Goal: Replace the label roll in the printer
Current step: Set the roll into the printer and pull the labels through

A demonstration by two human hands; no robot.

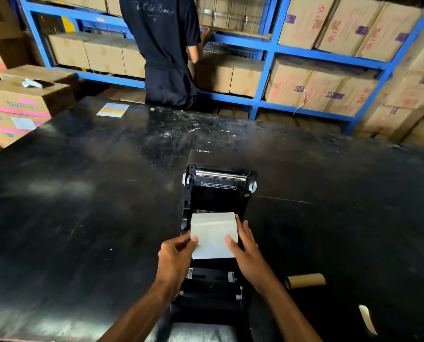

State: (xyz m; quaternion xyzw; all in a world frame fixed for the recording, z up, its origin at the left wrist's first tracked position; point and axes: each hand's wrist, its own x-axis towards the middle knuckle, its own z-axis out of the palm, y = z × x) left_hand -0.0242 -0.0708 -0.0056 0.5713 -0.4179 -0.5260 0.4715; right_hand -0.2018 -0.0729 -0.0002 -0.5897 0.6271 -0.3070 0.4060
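Putting the new roll (213, 230) in the open printer (218, 193) | our left hand (175, 255) and right hand (246, 248) pinch its paper sides | old tube (304, 280) lies on tabletop (82, 206) | next: we seat it, pull paper forward, close lid

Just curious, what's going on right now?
Both hands, left and right, grip the label roll. Printer lid open. Empty core lies aside, nothing blocking.
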